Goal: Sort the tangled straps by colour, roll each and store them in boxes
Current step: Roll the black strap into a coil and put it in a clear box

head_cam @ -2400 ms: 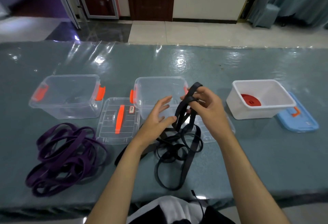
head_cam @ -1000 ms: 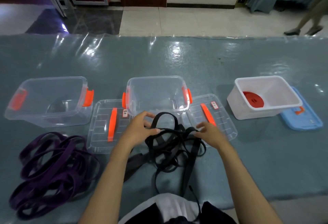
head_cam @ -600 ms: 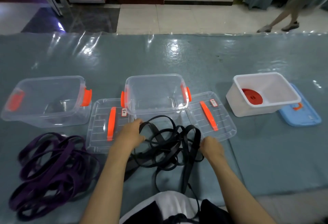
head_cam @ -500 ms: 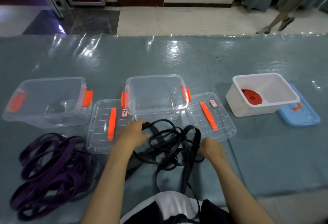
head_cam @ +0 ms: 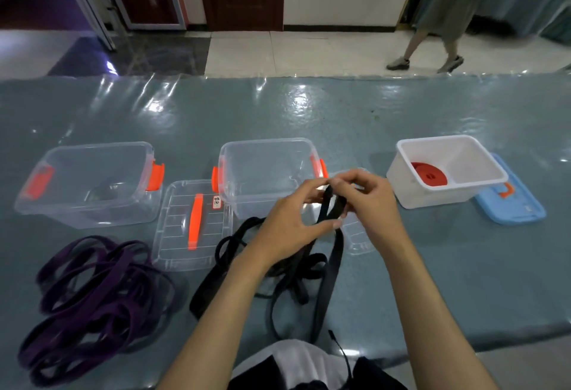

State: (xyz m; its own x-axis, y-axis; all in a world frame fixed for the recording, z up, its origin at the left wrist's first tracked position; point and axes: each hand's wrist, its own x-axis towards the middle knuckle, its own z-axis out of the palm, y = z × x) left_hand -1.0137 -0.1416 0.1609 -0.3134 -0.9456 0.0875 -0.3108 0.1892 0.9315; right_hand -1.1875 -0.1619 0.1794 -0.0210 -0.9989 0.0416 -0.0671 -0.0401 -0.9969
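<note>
Both hands are raised above the table (head_cam: pixel 401 117), just in front of the middle clear box (head_cam: pixel 265 176), and work one end of the black strap (head_cam: pixel 332 253). The left hand (head_cam: pixel 290 222) has its fingers curled, the thumb pressing the strap from below while the forefinger arches over the top. The right hand (head_cam: pixel 367 201) pinches the same stretch between thumb and bent fingers, so the black band stands upright between the two sets of fingertips. From there the strap drops down to the table, where the rest lies in loose tangled loops under the forearms and runs to the near edge.

The purple straps (head_cam: pixel 92 300) lie in a heap at the near left, well apart from both hands. The left clear box (head_cam: pixel 89 182) stands behind that heap, with a clear lid (head_cam: pixel 191 225) just beside it. A second clear lid (head_cam: pixel 355 235) shows partly beneath the right hand. At the right, the white box (head_cam: pixel 448 170) holds a rolled red strap (head_cam: pixel 429 173) and sits against a blue lid (head_cam: pixel 509 201). A person (head_cam: pixel 445 12) walks across the floor beyond the table.
</note>
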